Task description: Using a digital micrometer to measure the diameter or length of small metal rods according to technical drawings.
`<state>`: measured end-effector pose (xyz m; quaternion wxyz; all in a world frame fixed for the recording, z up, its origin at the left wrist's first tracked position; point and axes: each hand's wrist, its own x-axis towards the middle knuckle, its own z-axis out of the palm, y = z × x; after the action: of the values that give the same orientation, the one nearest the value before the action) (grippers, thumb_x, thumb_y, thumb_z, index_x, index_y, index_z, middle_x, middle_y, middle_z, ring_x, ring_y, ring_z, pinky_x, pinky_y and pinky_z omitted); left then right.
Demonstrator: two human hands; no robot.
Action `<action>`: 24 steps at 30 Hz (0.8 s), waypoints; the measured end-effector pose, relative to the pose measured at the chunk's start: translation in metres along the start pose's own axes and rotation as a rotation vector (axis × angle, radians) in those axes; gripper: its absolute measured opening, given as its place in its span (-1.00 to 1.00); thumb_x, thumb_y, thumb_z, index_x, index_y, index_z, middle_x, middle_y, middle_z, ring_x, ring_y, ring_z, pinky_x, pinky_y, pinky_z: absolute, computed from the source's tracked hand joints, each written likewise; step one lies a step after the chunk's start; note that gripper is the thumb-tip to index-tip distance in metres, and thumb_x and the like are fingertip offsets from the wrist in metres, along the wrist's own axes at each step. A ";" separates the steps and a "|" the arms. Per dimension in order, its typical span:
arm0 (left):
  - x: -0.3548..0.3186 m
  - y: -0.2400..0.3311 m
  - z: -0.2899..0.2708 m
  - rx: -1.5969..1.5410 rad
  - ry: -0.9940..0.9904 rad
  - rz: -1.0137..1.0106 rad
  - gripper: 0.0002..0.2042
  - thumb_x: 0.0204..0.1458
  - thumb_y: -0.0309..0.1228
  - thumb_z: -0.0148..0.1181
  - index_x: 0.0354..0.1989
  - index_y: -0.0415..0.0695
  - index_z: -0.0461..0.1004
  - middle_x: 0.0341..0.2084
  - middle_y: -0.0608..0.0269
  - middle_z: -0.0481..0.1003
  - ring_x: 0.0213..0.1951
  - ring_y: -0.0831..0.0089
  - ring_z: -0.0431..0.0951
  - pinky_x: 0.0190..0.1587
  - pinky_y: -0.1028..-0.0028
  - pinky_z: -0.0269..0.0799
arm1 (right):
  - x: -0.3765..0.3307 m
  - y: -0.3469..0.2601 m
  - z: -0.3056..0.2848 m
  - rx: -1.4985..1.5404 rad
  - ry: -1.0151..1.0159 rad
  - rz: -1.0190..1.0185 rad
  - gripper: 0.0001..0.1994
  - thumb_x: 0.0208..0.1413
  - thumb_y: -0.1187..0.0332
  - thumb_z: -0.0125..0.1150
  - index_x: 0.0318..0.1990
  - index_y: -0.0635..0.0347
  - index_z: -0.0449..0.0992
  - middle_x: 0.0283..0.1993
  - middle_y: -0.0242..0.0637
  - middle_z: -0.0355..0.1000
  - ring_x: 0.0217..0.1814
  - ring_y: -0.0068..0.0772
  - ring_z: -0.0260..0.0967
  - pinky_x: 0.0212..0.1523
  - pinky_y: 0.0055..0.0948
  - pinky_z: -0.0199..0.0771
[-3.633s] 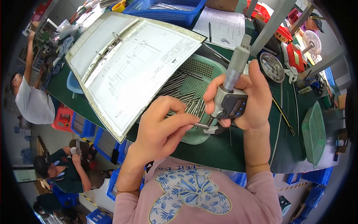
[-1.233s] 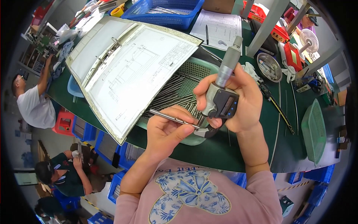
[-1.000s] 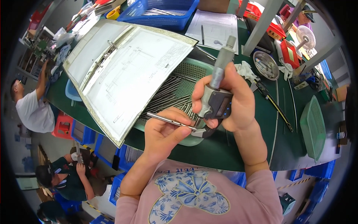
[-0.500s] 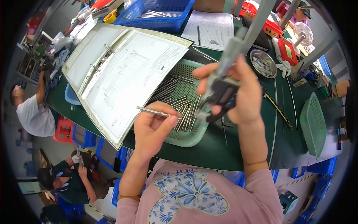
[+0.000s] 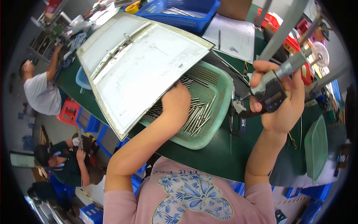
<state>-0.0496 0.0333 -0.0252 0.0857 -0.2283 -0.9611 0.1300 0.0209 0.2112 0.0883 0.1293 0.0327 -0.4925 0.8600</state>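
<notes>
My left hand (image 5: 175,106) reaches into a light green perforated basket (image 5: 220,112) full of thin metal rods (image 5: 197,117). Its fingertips are hidden under the edge of an open ring binder (image 5: 138,67) that lies tilted over the basket's left side. My right hand (image 5: 285,112) is raised to the right of the basket and grips a digital micrometer (image 5: 270,93) by its dark body, thumb on the frame. The micrometer's silver barrel points up and right, and nothing shows between its jaws.
The dark green table (image 5: 209,160) carries a blue crate (image 5: 179,9) and a paper sheet (image 5: 233,35) at the back. A second green basket (image 5: 316,147) stands on edge at the right. Below left, a person in white (image 5: 39,89) and a crouching person (image 5: 61,160).
My left hand held one rod near the micrometer and has now gone down into the basket under the binder's edge. My right hand has carried the micrometer up and to the right.
</notes>
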 end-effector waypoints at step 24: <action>-0.052 -0.031 -0.073 -1.182 0.465 0.396 -0.85 -0.26 -0.56 0.18 -0.45 -0.16 0.43 -0.57 0.25 0.28 -0.59 0.39 0.33 -0.59 0.51 0.23 | 0.004 0.027 0.006 0.174 -0.223 0.362 -0.33 0.13 -0.01 -0.56 -0.31 0.54 0.36 -0.55 -0.08 0.37 -0.82 -0.49 0.19 -0.84 -0.67 0.22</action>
<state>-0.0006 -0.0022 0.0481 0.1259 -0.4314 -0.7669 -0.4582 0.0103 0.1941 0.0694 -0.0859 0.0496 -0.4255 0.8995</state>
